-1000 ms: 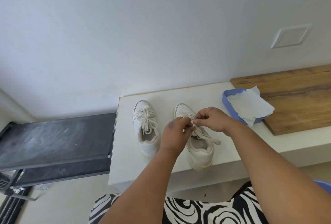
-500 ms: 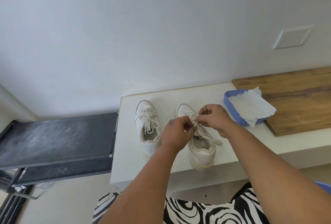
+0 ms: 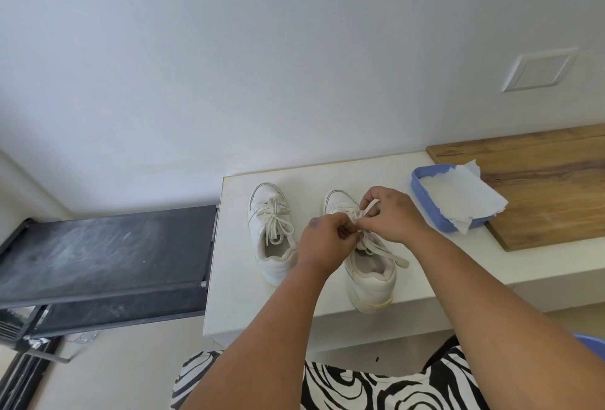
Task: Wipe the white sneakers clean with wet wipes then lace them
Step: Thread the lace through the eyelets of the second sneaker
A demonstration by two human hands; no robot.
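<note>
From the head camera, two white sneakers stand side by side on a white bench [image 3: 235, 295], toes toward the wall, near the bench's left end. The left sneaker [image 3: 271, 232] sits just in from the left edge, its lace already tied in a bow. The right sneaker [image 3: 370, 265] stands beside it, its heel at the bench's front edge.

Both hands meet over the right sneaker's lacing. The left hand [image 3: 322, 244] has its fingers curled and pinches the lace [image 3: 383, 250] at the knot. The right hand [image 3: 391, 214] also curls in, pinching a loop of the same lace between thumb and fingers; one loose end trails off to the shoe's right side.

Farther right on the bench, a blue tray [image 3: 425, 203] holds white wipes [image 3: 458, 200] that spill over its right rim. The tray rests partly on a wooden board [image 3: 550, 187] lying along the bench's right part. Left of the bench is a dark, dusty treadmill deck [image 3: 104, 255]. A black-and-white patterned garment [image 3: 360, 390] shows at the bottom.
</note>
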